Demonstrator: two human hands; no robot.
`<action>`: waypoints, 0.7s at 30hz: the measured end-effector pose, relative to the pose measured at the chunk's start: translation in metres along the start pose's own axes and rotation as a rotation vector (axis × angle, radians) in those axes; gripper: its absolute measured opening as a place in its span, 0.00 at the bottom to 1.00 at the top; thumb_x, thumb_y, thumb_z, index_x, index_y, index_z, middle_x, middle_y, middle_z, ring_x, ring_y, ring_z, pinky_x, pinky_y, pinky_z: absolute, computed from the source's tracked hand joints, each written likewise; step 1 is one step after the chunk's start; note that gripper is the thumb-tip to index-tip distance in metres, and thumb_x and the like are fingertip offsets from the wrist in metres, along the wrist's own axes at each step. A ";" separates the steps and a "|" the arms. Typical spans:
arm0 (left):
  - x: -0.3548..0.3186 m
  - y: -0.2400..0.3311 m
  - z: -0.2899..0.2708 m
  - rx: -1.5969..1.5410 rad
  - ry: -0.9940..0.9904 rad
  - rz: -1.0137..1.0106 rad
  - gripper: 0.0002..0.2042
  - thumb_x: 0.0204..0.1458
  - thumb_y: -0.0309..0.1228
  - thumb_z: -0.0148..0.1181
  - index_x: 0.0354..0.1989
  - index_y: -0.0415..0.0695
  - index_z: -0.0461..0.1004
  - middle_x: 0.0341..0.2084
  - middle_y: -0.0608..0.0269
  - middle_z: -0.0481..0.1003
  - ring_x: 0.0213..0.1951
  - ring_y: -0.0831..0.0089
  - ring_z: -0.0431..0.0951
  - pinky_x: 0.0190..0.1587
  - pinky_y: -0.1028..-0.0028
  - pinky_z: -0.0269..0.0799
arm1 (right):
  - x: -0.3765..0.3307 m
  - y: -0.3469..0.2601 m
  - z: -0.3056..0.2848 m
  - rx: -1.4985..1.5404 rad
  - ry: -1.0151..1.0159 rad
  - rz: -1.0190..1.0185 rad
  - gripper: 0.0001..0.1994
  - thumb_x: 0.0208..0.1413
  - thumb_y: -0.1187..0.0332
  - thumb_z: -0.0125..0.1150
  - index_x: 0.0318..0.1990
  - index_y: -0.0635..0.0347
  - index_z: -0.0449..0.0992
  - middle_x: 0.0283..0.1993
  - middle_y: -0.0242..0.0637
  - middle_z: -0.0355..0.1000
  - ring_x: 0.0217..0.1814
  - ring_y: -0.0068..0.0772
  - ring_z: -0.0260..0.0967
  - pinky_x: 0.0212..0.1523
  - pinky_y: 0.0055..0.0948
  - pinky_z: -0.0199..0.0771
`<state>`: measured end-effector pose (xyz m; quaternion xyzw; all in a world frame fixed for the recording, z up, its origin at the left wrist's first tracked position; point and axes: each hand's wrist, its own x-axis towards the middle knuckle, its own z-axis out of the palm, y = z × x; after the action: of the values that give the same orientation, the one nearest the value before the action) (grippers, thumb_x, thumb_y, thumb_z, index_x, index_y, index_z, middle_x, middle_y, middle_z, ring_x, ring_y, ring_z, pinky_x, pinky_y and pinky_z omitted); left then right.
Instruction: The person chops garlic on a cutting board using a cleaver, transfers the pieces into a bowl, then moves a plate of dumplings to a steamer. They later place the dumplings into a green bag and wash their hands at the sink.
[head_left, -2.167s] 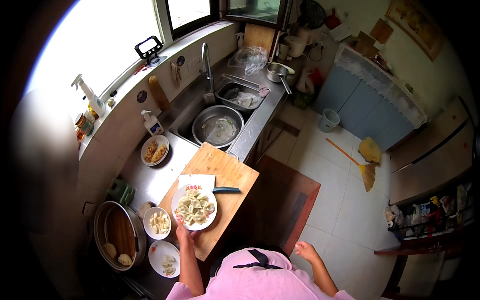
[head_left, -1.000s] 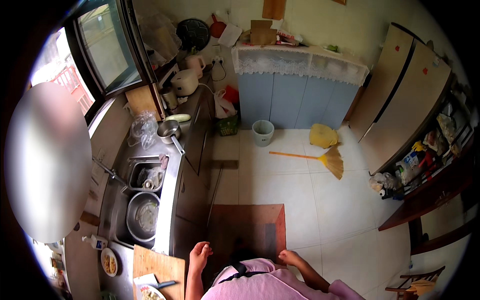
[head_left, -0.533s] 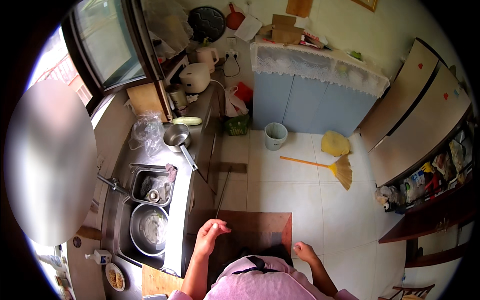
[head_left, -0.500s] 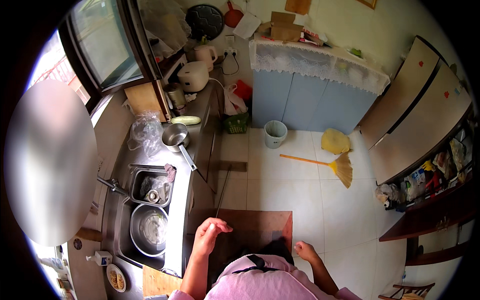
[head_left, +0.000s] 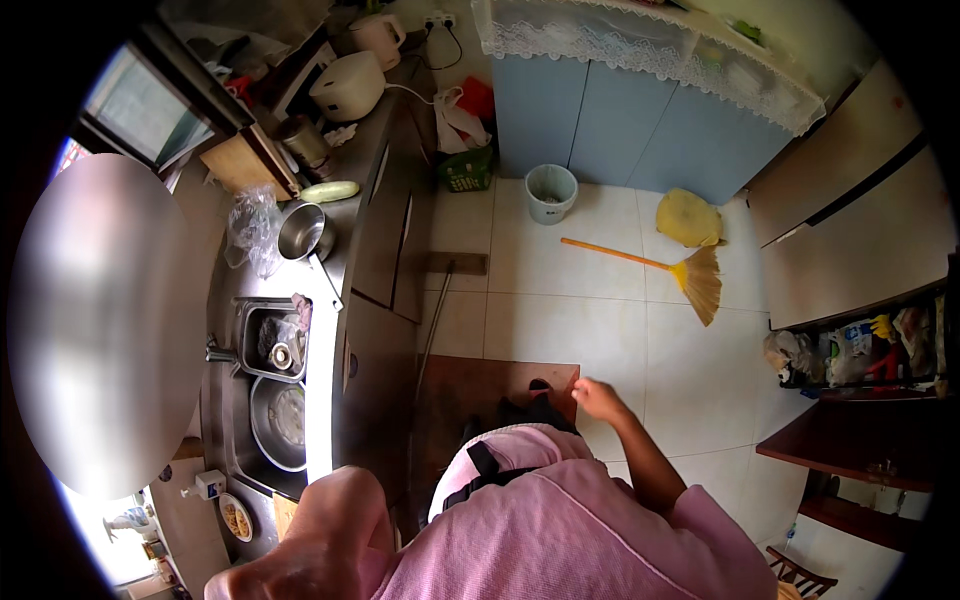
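My right hand (head_left: 598, 398) hangs over the right edge of the reddish-brown floor mat (head_left: 470, 385), fingers curled in and nothing visible in them. Bent sharply, my left arm (head_left: 340, 500) shows its elbow beside the counter's near end; the hand itself lies outside the picture. In front of me on the tiles lies a broom (head_left: 700, 285) with an orange handle and straw-coloured bristles. A flat-headed floor mop (head_left: 455, 263) rests left of it, its long handle reaching back toward the mat. Neither is touched by my hands.
Along the left runs a steel counter with a double sink (head_left: 240, 430), a metal basin (head_left: 282, 420), a saucepan (head_left: 305, 235) and a pale green gourd (head_left: 330, 192). Ahead stand a bucket (head_left: 551, 195), a yellow bundle (head_left: 688, 218) and blue cabinets (head_left: 620, 120); a fridge (head_left: 880, 230) is at right.
I have moved forward, so the broom and bucket sit nearer. My left arm has folded back and its hand has left the view. My right hand has swung forward.
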<state>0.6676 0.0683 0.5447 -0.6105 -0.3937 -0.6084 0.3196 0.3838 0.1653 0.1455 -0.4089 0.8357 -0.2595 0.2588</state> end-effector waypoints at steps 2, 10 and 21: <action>0.006 -0.018 -0.006 0.001 0.001 -0.012 0.19 0.56 0.33 0.34 0.17 0.40 0.67 0.13 0.65 0.62 0.20 0.73 0.67 0.39 0.62 0.68 | 0.013 0.010 -0.026 0.098 0.091 0.037 0.13 0.47 0.61 0.52 0.37 0.59 0.69 0.33 0.44 0.71 0.36 0.43 0.68 0.37 0.35 0.67; 0.003 -0.078 -0.063 0.008 0.192 -0.041 0.21 0.53 0.35 0.44 0.12 0.35 0.68 0.08 0.60 0.67 0.10 0.74 0.67 0.12 0.73 0.63 | 0.050 0.065 -0.064 0.009 0.018 0.141 0.14 0.48 0.61 0.53 0.39 0.59 0.69 0.32 0.42 0.71 0.36 0.38 0.68 0.37 0.31 0.67; -0.346 -0.031 -0.199 0.972 1.531 -1.338 0.09 0.51 0.30 0.49 0.23 0.39 0.68 0.20 0.67 0.68 0.25 0.76 0.71 0.33 0.79 0.68 | 0.155 0.036 -0.030 -0.033 -0.371 0.000 0.12 0.46 0.60 0.51 0.33 0.59 0.71 0.32 0.44 0.71 0.36 0.40 0.69 0.37 0.32 0.67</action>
<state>0.5608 -0.1215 0.2089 0.4464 -0.5373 -0.6540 0.2904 0.2619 0.0646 0.1100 -0.4540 0.7778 -0.1659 0.4016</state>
